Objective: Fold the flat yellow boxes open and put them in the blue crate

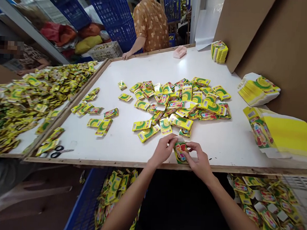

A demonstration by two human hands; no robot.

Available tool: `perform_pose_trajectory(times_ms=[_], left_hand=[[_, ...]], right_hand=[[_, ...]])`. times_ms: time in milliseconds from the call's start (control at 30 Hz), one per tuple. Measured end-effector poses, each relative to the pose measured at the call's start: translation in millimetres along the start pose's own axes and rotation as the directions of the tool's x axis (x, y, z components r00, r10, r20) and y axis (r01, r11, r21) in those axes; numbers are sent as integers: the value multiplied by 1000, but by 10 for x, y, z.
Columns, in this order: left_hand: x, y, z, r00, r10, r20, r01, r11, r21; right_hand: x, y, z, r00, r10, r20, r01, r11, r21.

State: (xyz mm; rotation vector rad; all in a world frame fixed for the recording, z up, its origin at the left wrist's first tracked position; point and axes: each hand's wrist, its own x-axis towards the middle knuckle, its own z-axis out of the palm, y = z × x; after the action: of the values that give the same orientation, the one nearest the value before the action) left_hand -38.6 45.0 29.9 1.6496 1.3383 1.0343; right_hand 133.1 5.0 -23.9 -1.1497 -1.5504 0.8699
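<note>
The white tabletop carries work that looks partly done. Below its front edge, a blue crate on the left and a pale crate on the right both hold many boxes. A loose heap lies just beyond the hands; most of it looks folded into shape, though some white flaps stick out, so part of it seems unfinished. At the right, a thick stack and the fanned blanks nearer the front look flat, apparently not yet formed. The left hand pinches the upper left of a box, fingertips drawn close; the right hand grips its right side, thumb on the printed face. This box is between the two hands, near the front edge, its end flap raised beside the left fingertips, so it seems incomplete.
</note>
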Motion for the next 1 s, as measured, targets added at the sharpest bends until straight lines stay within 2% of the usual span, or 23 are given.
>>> perform_pose_trajectory(times_ms=[100,167,233,367,600,800,867,1000], left_hand=[[-49,-77,244,995,-61,-73,47,984,-173],[-98,-124,314,984,-131,-124,78,930,-359],[-165,-164,344,976,-186,-112,110,869,-482],[-252,-224,360,975,-215,-62,162,869,-467],[-235,-251,330,968,-250,8,227,868,-442],[-232,-295,323,958,-268,98,284,857,-430],[-216,-289,341,960,-270,76,276,864,-421],[-187,-243,385,966,-260,13,242,875,-419]], right_hand=[[9,43,14,997,79,-16,-78,996,47],[25,58,17,994,90,-55,-86,993,81],[43,55,12,992,111,-66,-105,990,92],[82,30,-17,987,162,-16,-159,980,117],[150,57,-74,971,224,79,-236,950,205],[194,90,-77,954,271,129,-292,938,187],[223,94,-69,950,289,117,-306,938,164],[275,85,-48,964,267,0,-265,959,104]])
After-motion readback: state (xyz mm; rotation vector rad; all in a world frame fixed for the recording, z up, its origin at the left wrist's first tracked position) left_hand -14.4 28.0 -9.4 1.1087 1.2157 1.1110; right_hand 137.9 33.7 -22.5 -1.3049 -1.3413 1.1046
